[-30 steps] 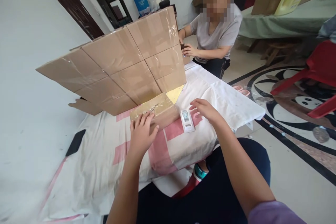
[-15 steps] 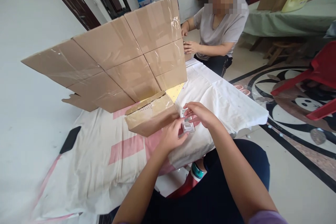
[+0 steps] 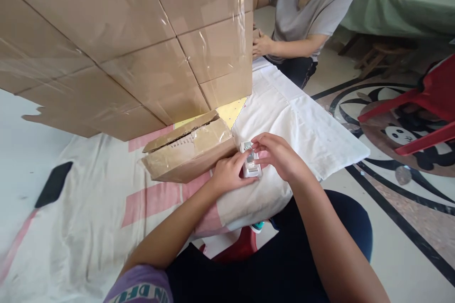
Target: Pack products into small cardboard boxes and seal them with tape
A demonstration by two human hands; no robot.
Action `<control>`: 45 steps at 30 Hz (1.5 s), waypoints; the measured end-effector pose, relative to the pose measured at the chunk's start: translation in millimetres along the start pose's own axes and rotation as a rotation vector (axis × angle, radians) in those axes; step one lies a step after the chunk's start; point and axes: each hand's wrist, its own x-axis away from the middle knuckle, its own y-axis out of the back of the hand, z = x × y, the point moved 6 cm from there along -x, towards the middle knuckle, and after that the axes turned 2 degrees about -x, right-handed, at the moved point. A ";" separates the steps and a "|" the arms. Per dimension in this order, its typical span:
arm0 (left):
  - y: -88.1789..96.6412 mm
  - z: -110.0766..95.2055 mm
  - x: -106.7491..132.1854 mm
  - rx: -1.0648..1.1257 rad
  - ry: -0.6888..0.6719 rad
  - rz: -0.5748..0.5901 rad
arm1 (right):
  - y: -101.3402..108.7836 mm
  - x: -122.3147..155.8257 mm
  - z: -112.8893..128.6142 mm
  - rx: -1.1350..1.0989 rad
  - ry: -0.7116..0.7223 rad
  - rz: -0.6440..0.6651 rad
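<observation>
Item: small white device [image 3: 250,164], just right of taped cardboard box [image 3: 188,151], on cloth-covered surface [image 3: 309,137]. Hands: left hand [image 3: 229,174] pinches near end; right hand [image 3: 280,156] grips far end, apparently lightly. Risk: soft, sloping cloth beside box; loosened grip could let device slide off edge.

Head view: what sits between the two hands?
A small white device, held by the left hand and the right hand from either side. Head view.

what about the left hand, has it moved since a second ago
Yes. The left hand came off the small cardboard box and went right to the white device.
</observation>
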 end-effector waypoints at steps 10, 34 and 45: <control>0.5 1.7 4.8 0.062 -0.004 0.046 | 22.1 5.6 -14.1 0.503 -0.229 -0.062; 2.8 6.1 2.2 0.120 0.053 0.049 | 3.8 6.8 -26.8 0.322 -0.250 -0.043; 0.7 8.7 0.3 0.137 0.067 0.045 | 5.3 4.2 -33.4 0.264 -0.259 -0.080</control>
